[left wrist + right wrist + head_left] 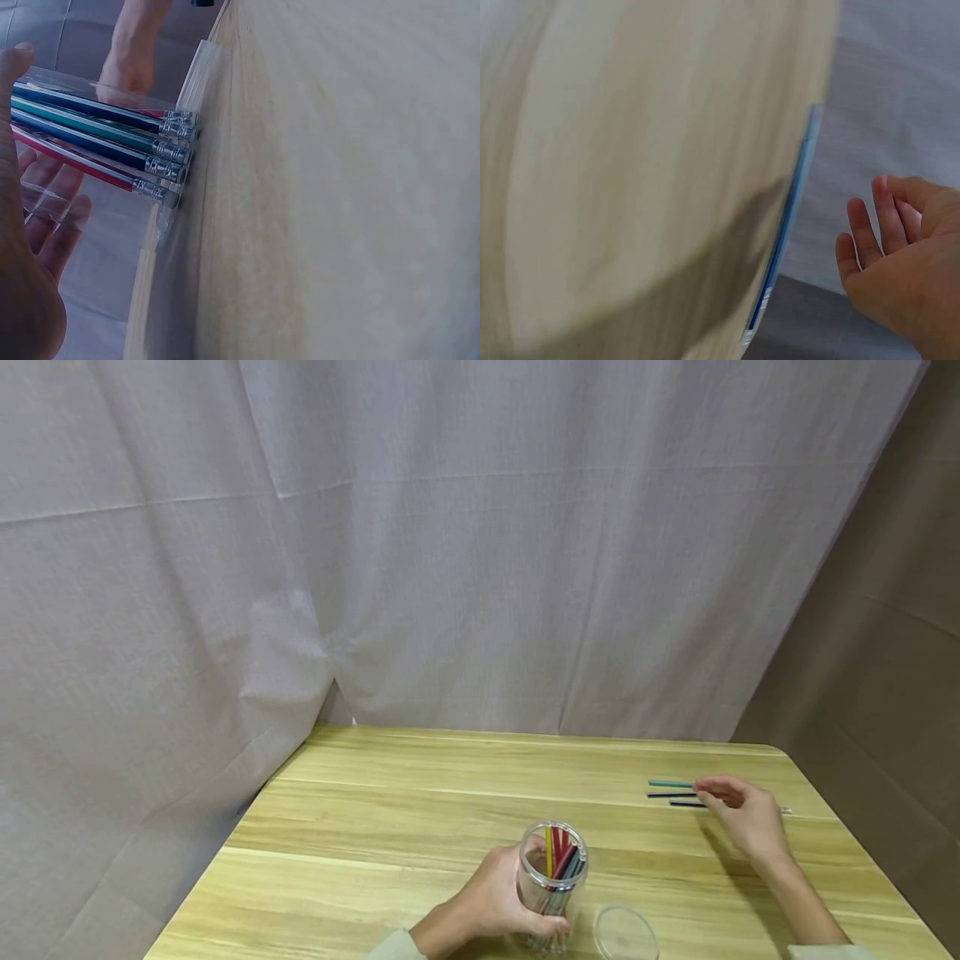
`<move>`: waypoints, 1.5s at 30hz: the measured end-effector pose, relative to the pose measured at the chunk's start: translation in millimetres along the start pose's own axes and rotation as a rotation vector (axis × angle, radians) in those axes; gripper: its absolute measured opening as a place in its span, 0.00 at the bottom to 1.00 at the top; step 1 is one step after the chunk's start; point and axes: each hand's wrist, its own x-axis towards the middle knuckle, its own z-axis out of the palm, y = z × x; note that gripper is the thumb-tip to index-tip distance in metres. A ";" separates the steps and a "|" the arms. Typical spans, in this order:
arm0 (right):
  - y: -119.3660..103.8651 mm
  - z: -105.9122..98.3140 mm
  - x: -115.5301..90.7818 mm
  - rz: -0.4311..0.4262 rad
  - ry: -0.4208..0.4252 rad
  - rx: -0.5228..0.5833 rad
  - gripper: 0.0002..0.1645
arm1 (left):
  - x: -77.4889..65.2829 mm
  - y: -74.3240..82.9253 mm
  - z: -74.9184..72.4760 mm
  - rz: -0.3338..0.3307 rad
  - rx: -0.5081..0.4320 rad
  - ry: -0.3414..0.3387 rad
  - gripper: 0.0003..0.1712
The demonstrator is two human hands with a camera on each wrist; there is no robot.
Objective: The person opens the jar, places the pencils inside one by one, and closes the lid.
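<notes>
My left hand [495,893] grips a clear cylindrical jar [525,872] near the front of the table, thumb across its near side. Several pencils [112,127] stand inside it, eraser ends down, in red, green, dark blue and other colours. A yellow pencil [549,852] leans among them. Toward the right, my right hand [744,822] hovers above a teal pencil [670,784] and two dark blue pencils [670,795] lying side by side. Its fingers are loosely bent, thumb close to the index finger, with nothing between them. In the head view that hand partly hides the pencils.
A clear round lid [627,935] lies right of the jar at the front. The wooden table [390,810] runs back to a pale curtain [465,568]; a darker curtain [877,652] hangs along the right side.
</notes>
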 end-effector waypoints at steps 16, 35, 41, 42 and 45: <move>31.9 13.8 8.0 -0.061 -0.041 -0.254 0.08 | 0.0 1.8 -0.6 -0.001 0.001 0.002 0.37; 35.1 21.0 10.6 -0.068 -0.110 -0.266 0.12 | 0.6 1.0 -0.3 0.006 0.006 0.000 0.38; 35.7 22.9 11.2 -0.066 -0.131 -0.276 0.11 | 0.2 0.8 -0.2 0.005 0.014 0.005 0.38; 35.7 23.2 11.0 -0.063 -0.132 -0.276 0.12 | 0.1 0.8 -0.2 0.006 0.019 0.006 0.38; 36.1 24.0 10.6 -0.060 -0.137 -0.271 0.13 | 0.5 1.2 -1.0 0.006 0.019 0.001 0.38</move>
